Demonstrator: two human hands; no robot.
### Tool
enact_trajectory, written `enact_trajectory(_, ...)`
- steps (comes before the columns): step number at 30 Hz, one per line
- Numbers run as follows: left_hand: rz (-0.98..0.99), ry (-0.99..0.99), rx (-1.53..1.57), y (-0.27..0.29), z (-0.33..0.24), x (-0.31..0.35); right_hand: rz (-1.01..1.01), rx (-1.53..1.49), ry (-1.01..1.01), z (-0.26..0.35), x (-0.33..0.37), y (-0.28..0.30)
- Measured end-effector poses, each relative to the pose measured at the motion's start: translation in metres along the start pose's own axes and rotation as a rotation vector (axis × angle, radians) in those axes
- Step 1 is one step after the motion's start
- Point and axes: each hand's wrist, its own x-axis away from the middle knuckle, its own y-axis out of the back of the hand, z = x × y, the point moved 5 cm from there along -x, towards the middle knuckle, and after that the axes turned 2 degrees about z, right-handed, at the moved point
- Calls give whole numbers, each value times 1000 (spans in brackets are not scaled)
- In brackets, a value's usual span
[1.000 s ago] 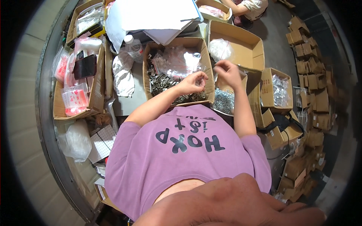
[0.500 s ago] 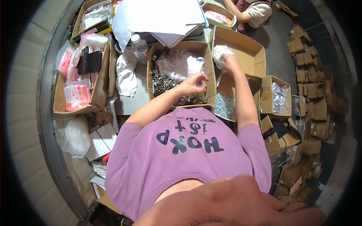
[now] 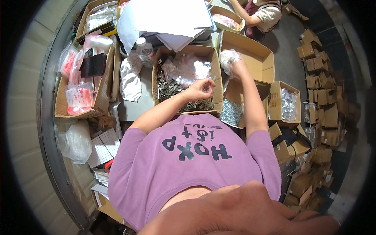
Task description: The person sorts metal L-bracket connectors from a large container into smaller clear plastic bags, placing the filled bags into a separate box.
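- Bag (image 3: 228,58), clear plastic w/ white contents: at nr. left corner of large box (image 3: 254,58); whether inside or on rim, can't tell.
- R hand (image 3: 239,69): touches bag from its right side; fingertips hidden or blurred, so state of grip (apart, together or clamped on plastic) can't be told.
- L hand (image 3: 199,90): over right half of middle box (image 3: 215,66), fingers curled toward thumb; something clear seems to show at tips, but too small to tell, & whether grip is clamped on it can't be told.
- Middle box, contents: loose metal parts (image 3: 168,91), dark & silvery, on nr. side; clear bags (image 3: 188,68) piled toward far side.
- Small hardware (image 3: 232,112), silvery: heap just right of middle box, btwn it & R forearm.
- Tabletop (image 3: 145,94), grey: bears white cloth (image 3: 131,76) & clear bottle (image 3: 145,51) w/ white cap, both left of middle box; papers (image 3: 168,19) lie beyond.
- Far left: side box (image 3: 103,84) w/ pink-and-clear packets (image 3: 80,98); dark phone (image 3: 93,65) on top.
- Right: smaller box (image 3: 276,103) w/ clear packets (image 3: 289,103); farther out, brown cartons (image 3: 327,86), stacked.
- Top right: co-worker (image 3: 268,17), partly in view, pale sleeve.
- Foreground: wearer's purple shirt (image 3: 196,168), dark lettering.
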Motion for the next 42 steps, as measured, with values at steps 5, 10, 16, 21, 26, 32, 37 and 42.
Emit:
enact_trajectory(5,-49,-24,-19,6,1,5,-152,-193,-142,43,39,61)
enact_trajectory(10,-42,-22,-46,8,5,2,-344,-585,-167,58,84,76)
enact_trajectory(16,-21,20,15,3,6,2,34,-790,195,136,120,79)
enact_trajectory(21,12,40,32,3,2,3,117,-616,267,146,129,75)
enact_trajectory(26,-89,-38,-34,7,-7,6,-87,-405,356,150,134,74)
enact_trajectory(32,-206,-13,-118,17,-7,7,93,-626,77,133,130,61)
enact_trajectory(37,-259,-58,-163,20,-9,9,-15,-750,118,133,130,52)
enact_trajectory(42,-180,-90,-119,14,-8,11,73,-777,188,140,133,48)
